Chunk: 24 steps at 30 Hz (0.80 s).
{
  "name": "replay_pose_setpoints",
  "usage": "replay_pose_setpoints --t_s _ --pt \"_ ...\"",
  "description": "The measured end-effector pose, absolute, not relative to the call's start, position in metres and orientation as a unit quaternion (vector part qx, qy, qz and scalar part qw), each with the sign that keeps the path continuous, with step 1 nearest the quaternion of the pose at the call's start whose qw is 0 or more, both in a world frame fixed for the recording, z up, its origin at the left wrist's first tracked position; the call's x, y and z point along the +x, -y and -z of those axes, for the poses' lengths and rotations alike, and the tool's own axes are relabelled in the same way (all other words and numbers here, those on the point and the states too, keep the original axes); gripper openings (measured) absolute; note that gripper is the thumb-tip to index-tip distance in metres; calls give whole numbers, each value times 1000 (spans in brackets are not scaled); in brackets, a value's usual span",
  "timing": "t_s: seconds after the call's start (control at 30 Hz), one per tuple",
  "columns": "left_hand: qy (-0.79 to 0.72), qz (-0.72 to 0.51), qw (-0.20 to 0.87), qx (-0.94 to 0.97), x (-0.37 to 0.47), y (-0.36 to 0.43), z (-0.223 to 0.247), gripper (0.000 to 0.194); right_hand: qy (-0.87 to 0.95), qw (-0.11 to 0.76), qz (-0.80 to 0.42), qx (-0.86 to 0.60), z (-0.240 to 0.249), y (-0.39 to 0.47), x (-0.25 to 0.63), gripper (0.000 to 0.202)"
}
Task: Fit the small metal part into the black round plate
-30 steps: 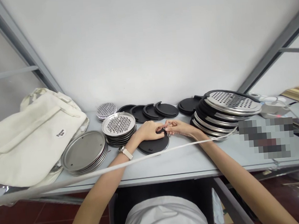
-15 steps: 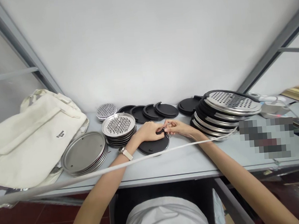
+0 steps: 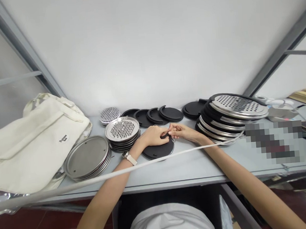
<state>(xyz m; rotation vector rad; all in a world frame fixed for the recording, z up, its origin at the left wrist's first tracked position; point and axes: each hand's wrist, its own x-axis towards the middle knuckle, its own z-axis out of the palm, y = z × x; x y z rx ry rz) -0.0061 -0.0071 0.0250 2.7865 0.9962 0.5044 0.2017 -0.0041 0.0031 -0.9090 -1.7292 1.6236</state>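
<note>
A round black disc (image 3: 158,151) lies on the table in front of me. My left hand (image 3: 154,135), wrist strapped with a watch (image 3: 130,158), is closed on the disc's far edge. Close beside it, my right hand (image 3: 180,131) pinches at the same edge, fingertips touching the left ones. Small shiny metal links (image 3: 173,139) dangle below the right fingertips. What lies between the fingertips is too small to make out. Left of the disc stands a stack of round grater plates (image 3: 122,128); several black discs (image 3: 171,113) lie behind my hands.
Plain metal discs (image 3: 87,156) are stacked at the left by a cream bag (image 3: 36,145). A tall stack of larger perforated plates (image 3: 238,106) with black rims rises at the right. A white cord (image 3: 94,181) crosses in front of the table. Metal shelf posts flank both sides.
The view has shifted very slightly. Both hands stay at the disc's far edge, the right fingertips still pinching, with only slight finger movement.
</note>
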Motion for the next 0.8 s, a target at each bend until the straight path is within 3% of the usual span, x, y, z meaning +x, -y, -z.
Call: replay_pose_setpoints --t_s 0.8 --pt "-351 -161 54 921 -4 7 -24 17 632 328 -594 -373 -6 5 198 37"
